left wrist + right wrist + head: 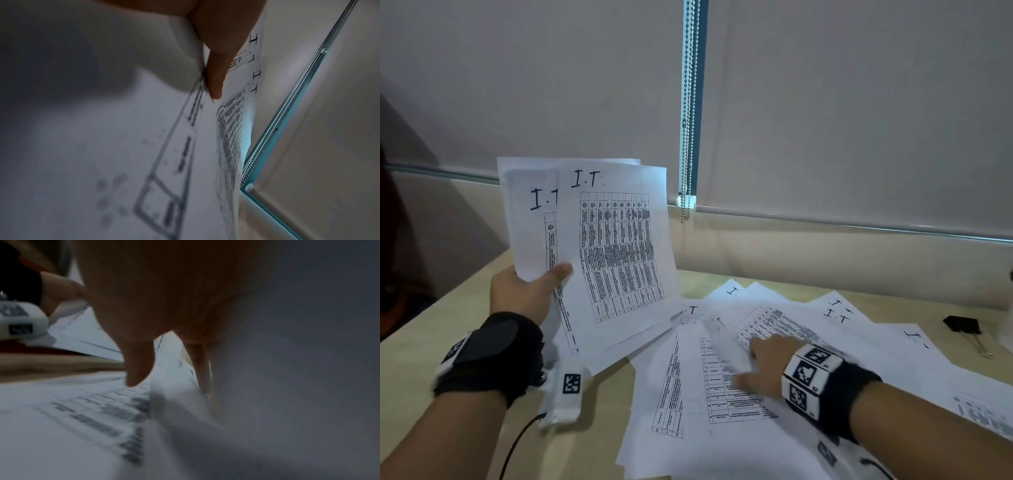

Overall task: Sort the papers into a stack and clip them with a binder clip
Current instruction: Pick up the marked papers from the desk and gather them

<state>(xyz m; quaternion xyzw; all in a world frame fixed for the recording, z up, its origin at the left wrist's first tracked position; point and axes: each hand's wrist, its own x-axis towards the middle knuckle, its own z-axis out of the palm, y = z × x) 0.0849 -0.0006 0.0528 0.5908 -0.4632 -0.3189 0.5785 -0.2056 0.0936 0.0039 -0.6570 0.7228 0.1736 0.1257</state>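
White table-printed papers [722,394] marked "I.T", some pinched in left hand [524,294], right hand [763,370] pinching another.

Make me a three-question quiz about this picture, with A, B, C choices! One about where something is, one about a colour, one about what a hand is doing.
1. Where is the binder clip?
A. On the table, far right
B. In the left hand
C. On the held papers

2. What colour is the binder clip's body?
A. Red
B. Black
C. Yellow

3. What is the left hand doing?
A. Lying flat on the table
B. Pulling the bead chain
C. Holding papers up

Answers:
1 A, it lies past the spread papers.
2 B, its body is black.
3 C, its thumb pinches the held sheets, raised off the table.
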